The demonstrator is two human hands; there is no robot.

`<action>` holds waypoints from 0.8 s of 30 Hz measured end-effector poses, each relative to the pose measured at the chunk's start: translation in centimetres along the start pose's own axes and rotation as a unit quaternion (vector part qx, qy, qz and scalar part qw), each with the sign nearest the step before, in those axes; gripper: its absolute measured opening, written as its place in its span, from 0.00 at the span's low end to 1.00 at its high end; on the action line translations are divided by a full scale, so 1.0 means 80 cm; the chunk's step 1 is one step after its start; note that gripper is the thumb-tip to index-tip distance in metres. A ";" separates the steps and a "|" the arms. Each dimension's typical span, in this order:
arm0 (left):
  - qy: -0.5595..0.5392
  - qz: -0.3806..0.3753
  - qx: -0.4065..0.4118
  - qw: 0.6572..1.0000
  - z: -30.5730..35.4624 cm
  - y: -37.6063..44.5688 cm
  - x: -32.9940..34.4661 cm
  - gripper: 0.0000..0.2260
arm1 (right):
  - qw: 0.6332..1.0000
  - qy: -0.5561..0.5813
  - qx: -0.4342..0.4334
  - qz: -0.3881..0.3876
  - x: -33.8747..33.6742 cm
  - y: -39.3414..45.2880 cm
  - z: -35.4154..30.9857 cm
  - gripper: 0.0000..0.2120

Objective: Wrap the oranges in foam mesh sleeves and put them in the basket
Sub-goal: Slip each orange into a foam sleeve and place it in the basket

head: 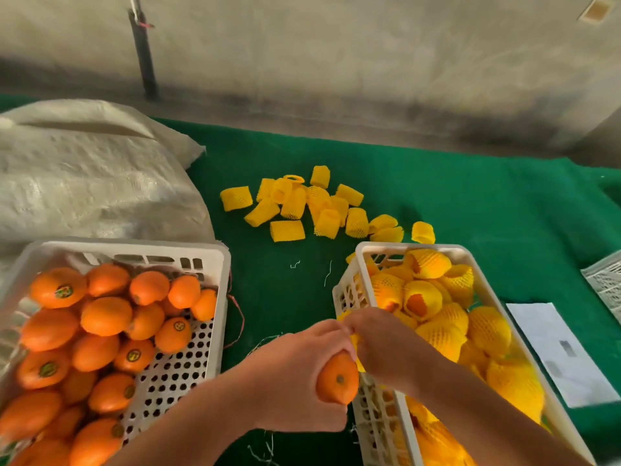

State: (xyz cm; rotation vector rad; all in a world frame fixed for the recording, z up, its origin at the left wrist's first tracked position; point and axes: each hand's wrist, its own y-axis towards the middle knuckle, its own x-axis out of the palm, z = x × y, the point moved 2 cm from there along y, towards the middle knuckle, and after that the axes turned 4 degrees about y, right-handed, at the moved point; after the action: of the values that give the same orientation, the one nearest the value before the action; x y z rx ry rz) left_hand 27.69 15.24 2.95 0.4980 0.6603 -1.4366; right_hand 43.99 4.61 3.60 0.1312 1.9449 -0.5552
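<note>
My left hand (pixel 302 371) grips a bare orange (pixel 337 381) low in the middle, just left of the right basket. My right hand (pixel 379 344) pinches a yellow foam mesh sleeve (pixel 353 338) at the orange's top; most of the sleeve is hidden between my hands. A white basket (pixel 215 260) at the left holds several bare oranges (pixel 106 314). A white basket (pixel 363 257) at the right holds several oranges wrapped in yellow sleeves (pixel 433 334). Loose yellow sleeves (pixel 309 206) lie in a pile on the green cloth beyond the baskets.
A green cloth (pixel 437 183) covers the table. A bulky white woven sack (pixel 87 176) lies at the back left. A white paper sheet (pixel 557 351) sits right of the right basket, and the corner of another white crate (pixel 605 280) shows at the right edge. A grey wall stands behind.
</note>
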 end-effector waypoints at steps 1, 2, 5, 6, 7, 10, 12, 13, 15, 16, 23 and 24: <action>0.053 -0.033 0.006 0.998 0.009 -0.004 0.004 0.27 | 1.000 -0.008 -0.028 -0.009 0.006 -0.007 -0.007 0.13; 0.102 -0.063 0.007 0.993 0.016 -0.007 0.009 0.27 | 0.999 -0.011 -0.051 -0.010 0.011 -0.013 -0.013 0.12; 0.216 -0.116 -0.006 0.970 0.019 -0.016 0.027 0.29 | 0.997 0.002 -0.075 -0.004 0.022 -0.032 -0.025 0.16; 0.241 -0.127 -0.011 0.962 0.019 -0.021 0.034 0.29 | 0.997 -0.001 -0.083 0.003 0.024 -0.037 -0.028 0.19; 0.262 -0.137 -0.018 0.955 0.017 -0.024 0.040 0.29 | 0.996 -0.009 -0.090 0.014 0.026 -0.041 -0.029 0.20; 0.288 -0.139 -0.056 0.946 0.009 -0.038 0.051 0.29 | 0.995 -0.035 -0.073 0.062 0.026 -0.056 -0.022 0.22; 0.262 -0.113 -0.075 0.955 0.002 -0.045 0.052 0.28 | 0.994 -0.062 -0.048 0.077 0.024 -0.067 -0.015 0.20; 0.223 -0.093 -0.092 0.966 -0.001 -0.048 0.051 0.26 | 0.994 -0.067 -0.040 0.082 0.024 -0.073 -0.013 0.19; 0.075 -0.047 -0.144 0.986 -0.003 -0.054 0.046 0.22 | 0.992 -0.076 -0.044 0.091 0.029 -0.083 -0.016 0.18; -0.027 -0.025 -0.169 0.985 -0.002 -0.056 0.044 0.21 | 0.991 -0.084 -0.054 0.088 0.033 -0.087 -0.020 0.18; -0.377 0.128 -0.293 0.869 0.006 -0.059 0.049 0.23 | 0.986 -0.082 -0.101 0.100 0.063 -0.107 -0.051 0.20; -0.389 0.144 -0.302 0.858 0.009 -0.061 0.053 0.24 | 0.986 -0.076 -0.104 0.105 0.067 -0.110 -0.054 0.20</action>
State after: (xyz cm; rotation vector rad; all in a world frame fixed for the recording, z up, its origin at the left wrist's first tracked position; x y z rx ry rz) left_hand 22.99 11.24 0.99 -0.4626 0.3150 -0.9435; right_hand 35.09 -2.14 3.14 0.1556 1.8000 -0.2151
